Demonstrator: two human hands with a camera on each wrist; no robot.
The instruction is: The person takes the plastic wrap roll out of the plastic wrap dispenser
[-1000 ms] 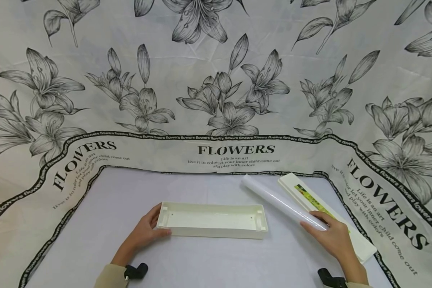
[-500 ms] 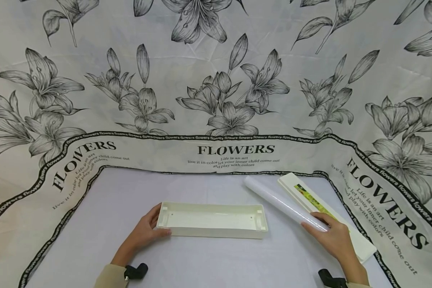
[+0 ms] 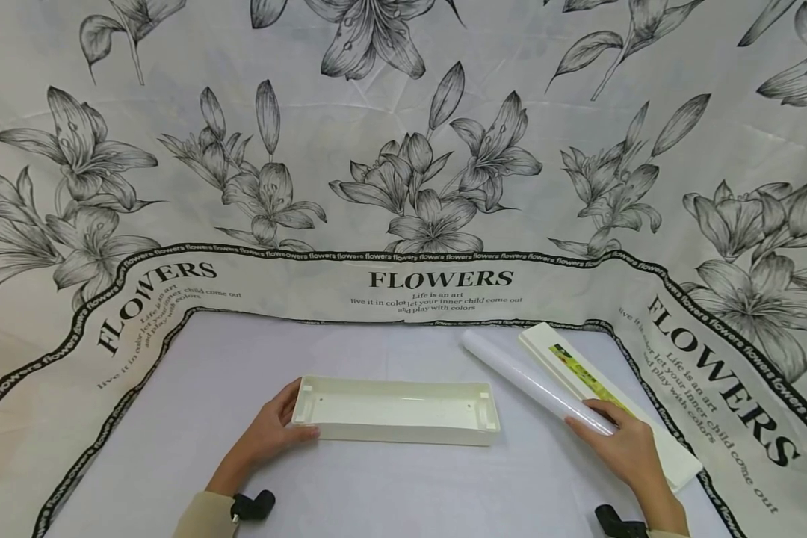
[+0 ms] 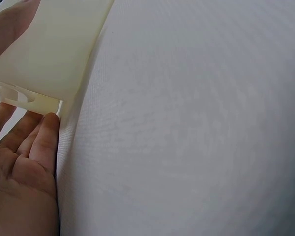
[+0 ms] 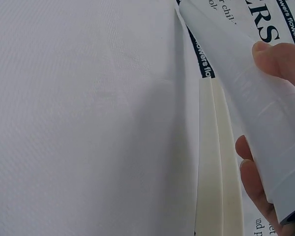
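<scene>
In the head view a long cream plastic box (image 3: pixel 403 434), open on top and hollow inside, lies crosswise on the white table. My left hand (image 3: pixel 269 433) grips its left end, thumb on the front wall and fingers at the end; the left wrist view shows fingertips against the slotted end wall (image 4: pixel 32 101). A roll of plastic wrap (image 3: pixel 524 375) slants across the right side, its near end held between the thumb and fingers of my right hand (image 3: pixel 622 448). The right wrist view shows the roll (image 5: pixel 250 103) above a cream edge. Its near tip is partly hidden by my hand.
Beside the roll, on its right, lies a long cream lid-like piece (image 3: pixel 675 456) with a yellow-green label, partly behind my right hand. A flower-printed cloth (image 3: pixel 403 288) rises behind the white tabletop (image 3: pixel 390 493) and runs down both sides.
The far end of the plastic wrap roll has shifted slightly to the right, and my right hand with it. The box and my left hand have stayed almost still.
</scene>
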